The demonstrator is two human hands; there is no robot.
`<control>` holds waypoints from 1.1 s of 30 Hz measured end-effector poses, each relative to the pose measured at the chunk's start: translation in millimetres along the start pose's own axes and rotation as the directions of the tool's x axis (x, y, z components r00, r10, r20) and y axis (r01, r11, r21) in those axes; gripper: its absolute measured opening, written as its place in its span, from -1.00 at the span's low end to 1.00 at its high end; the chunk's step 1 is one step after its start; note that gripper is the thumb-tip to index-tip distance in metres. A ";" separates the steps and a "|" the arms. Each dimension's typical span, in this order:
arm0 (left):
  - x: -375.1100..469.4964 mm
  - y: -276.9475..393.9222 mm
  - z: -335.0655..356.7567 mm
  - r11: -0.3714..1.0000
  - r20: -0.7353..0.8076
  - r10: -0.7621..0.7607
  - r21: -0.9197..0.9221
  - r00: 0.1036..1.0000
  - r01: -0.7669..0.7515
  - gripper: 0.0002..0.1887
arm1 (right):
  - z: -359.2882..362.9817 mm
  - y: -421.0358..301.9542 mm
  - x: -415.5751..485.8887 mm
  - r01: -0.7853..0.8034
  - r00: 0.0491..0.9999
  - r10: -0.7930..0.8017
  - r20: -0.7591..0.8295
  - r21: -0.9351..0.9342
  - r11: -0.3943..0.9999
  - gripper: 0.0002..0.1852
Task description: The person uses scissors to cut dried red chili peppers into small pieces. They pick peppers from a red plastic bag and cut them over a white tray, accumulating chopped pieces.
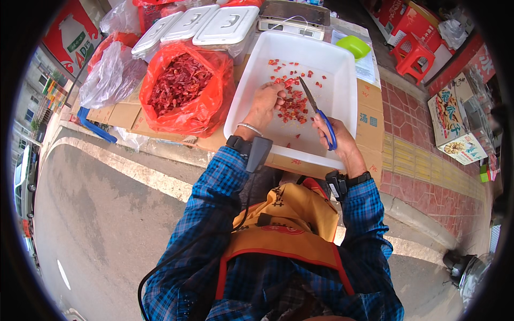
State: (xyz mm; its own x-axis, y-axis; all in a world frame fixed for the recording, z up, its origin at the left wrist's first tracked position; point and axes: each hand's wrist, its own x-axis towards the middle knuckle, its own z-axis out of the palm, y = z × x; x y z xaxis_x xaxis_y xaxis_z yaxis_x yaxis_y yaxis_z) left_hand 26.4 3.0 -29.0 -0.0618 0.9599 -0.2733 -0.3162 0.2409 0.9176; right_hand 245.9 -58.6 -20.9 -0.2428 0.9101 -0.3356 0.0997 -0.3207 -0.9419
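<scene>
A pair of blue-handled scissors is in my right hand, over the right part of a white plastic tub. Its blades look closed or nearly so and point up and left. My left hand is over the tub's left part with its fingers curled together; whether a chili is between them I cannot tell. Cut pieces of dried red chili lie in the tub, heaped between my hands and scattered towards the far side. To the left, a red plastic bag stands open, full of dried red chilies.
Lidded white containers stand behind the red bag, beside a digital scale. A green scoop or bowl lies at the tub's far right corner. Cardboard lies under the tub. A cable runs along my left arm.
</scene>
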 end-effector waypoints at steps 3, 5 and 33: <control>-2.3 1.9 -0.2 1.000 -0.028 0.015 -0.021 0.999 -0.015 -0.90 | -0.5 1.1 1.7 -0.007 0.999 0.011 0.041 -0.089 0.996 -0.47; -3.7 2.9 0.7 0.999 -0.023 0.013 -0.044 1.000 -0.014 -0.91 | 0.2 0.2 2.7 -0.006 0.999 0.014 0.049 -0.158 0.987 -0.46; -4.6 1.3 3.1 0.999 0.039 0.008 0.046 0.999 -0.010 -0.87 | 3.3 -4.2 -3.6 -0.027 0.999 0.028 0.036 -0.021 0.999 -0.42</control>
State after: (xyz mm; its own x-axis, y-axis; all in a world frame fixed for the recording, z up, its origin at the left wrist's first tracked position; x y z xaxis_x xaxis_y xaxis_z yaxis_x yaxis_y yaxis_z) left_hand 29.2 -0.6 -25.7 -0.0270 0.9668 -0.2539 -0.2713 0.2374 0.9328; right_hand 243.2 -61.4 -15.9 -0.2747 0.8908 -0.3619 0.1261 -0.3398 -0.9320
